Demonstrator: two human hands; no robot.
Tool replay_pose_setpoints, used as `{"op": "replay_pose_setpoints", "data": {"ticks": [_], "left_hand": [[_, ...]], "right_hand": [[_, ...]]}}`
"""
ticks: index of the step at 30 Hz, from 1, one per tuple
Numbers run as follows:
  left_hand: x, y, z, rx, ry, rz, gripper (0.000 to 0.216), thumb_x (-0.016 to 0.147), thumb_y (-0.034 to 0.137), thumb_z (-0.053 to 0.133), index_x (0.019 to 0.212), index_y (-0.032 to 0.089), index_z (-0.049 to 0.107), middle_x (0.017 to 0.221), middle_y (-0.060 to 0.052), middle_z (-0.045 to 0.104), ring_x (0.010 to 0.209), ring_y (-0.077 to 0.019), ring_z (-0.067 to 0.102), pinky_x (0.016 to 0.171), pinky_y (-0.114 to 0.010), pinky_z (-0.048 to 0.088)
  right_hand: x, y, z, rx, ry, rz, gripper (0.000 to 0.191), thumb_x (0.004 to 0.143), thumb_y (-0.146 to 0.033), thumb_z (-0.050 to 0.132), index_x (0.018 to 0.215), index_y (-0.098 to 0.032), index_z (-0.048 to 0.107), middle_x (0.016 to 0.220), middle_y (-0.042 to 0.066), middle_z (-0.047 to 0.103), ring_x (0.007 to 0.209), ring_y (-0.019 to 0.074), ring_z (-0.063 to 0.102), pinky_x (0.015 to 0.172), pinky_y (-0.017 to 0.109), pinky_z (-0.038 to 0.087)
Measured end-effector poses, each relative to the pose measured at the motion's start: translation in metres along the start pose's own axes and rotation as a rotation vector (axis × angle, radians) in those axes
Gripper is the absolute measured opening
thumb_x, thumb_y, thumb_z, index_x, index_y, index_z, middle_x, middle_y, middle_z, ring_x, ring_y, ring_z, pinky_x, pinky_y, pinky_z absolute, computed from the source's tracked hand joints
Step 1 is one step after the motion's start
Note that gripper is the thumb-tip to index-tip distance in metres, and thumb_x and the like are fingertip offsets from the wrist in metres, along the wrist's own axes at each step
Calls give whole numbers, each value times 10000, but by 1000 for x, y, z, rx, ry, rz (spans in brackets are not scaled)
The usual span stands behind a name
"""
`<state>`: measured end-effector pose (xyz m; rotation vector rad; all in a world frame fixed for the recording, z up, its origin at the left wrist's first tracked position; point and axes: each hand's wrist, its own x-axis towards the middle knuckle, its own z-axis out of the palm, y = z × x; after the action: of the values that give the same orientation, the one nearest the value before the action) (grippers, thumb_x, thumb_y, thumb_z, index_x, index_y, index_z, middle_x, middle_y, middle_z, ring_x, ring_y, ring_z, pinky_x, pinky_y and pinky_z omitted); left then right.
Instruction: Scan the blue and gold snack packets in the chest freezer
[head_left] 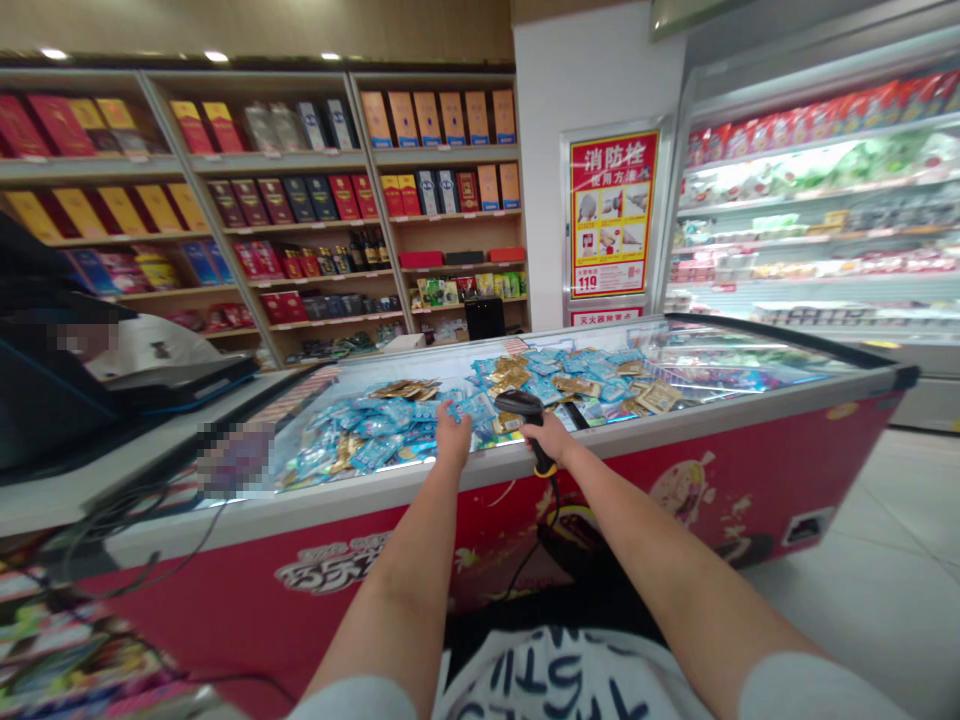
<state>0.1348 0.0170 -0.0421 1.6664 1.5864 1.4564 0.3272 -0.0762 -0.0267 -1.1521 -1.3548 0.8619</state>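
My right hand (pixel 553 438) is wrapped round the handle of a black barcode scanner (pixel 521 403). Its head points left over the packets, and a cable drops from the handle's yellow-ringed base. To its left, my left hand (pixel 453 438) pinches a small blue packet (pixel 456 411) between thumb and fingers. Below both hands, blue packets (pixel 382 415) lie heaped on the glass top of a red chest freezer (pixel 480 520). Gold packets (pixel 510 374) are mixed among them, with more gold ones (pixel 656 397) towards the right.
At the left, a person in a white top (pixel 161 340) is behind a counter (pixel 45 500) with a dark checkout machine (pixel 45 370). Loose cables (pixel 142 560) hang by the freezer's left end. Boxed goods fill shelves (pixel 300 160) behind; a lit display fridge (pixel 817 220) stands right.
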Motion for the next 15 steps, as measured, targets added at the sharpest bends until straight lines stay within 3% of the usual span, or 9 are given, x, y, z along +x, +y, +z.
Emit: {"op": "replay_pose_setpoints", "data": {"ticks": [10,15], "left_hand": [[-12,15,-7,21,14,4,461,776,218,528,1237,203,511,785,-12,581,694,-196,577,713,-319,449],[-21,10,-26,113,148,180,411,769,167,505,1178,200,521,953,-71,622,849,-233,608,823,-347,443]], "right_hand": [[3,6,-1,9,-9,-15,102,630,-246,586,544,-194,567,461,-13,536,443,131,488,495,266,419],[6,10,-1,41,-21,-20,79,616,-270,594,622,-192,585,477,-23,540,452,137,503,478,262,417]]}}
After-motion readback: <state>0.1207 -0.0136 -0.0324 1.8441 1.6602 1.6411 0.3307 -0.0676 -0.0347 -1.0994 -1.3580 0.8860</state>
